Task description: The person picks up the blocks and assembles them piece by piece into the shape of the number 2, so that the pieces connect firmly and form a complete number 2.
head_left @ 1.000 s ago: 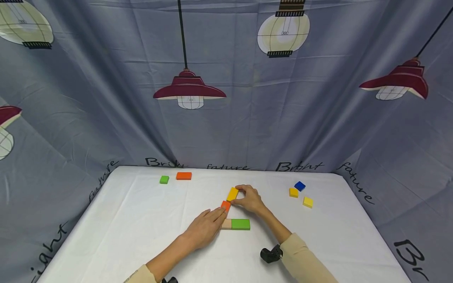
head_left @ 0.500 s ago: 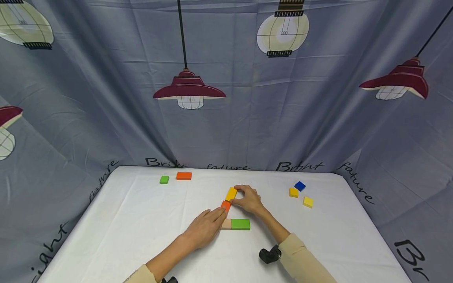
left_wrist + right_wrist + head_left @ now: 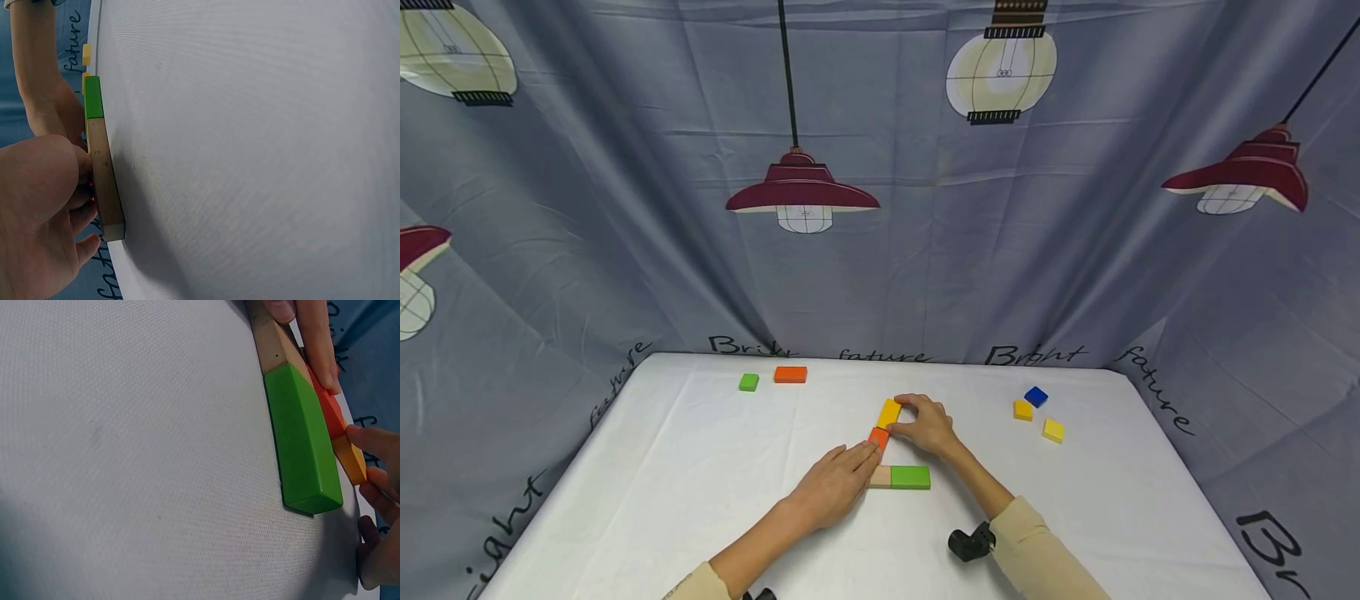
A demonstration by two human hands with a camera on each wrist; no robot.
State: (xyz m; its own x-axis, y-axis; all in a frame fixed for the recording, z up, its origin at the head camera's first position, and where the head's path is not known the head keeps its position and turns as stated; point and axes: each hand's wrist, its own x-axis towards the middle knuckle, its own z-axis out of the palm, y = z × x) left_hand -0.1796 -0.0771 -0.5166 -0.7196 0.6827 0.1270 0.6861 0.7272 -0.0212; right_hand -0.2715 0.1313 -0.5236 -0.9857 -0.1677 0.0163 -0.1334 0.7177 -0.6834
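Note:
My left hand (image 3: 835, 486) lies with fairly straight fingers over an orange block (image 3: 878, 437), which is partly hidden beneath the fingertips. Thumb and fingers of my right hand (image 3: 928, 423) pinch a yellow block (image 3: 888, 413) at the far end of the orange one. These two blocks form a slanted line. Closer to me, a plain wooden block (image 3: 105, 178) meets a green block (image 3: 300, 440) end to end. In the head view, my left hand covers much of the wooden block.
A small green block (image 3: 748, 382) and an orange block (image 3: 791, 375) lie at the back left of the white table (image 3: 647, 467). Toward the right are a blue block (image 3: 1036, 397) and two yellow blocks (image 3: 1022, 410). A printed curtain (image 3: 887, 275) hangs behind the table.
My right hand has shifted the yellow block slightly left, more into line with the orange block. The left hand has stayed in place.

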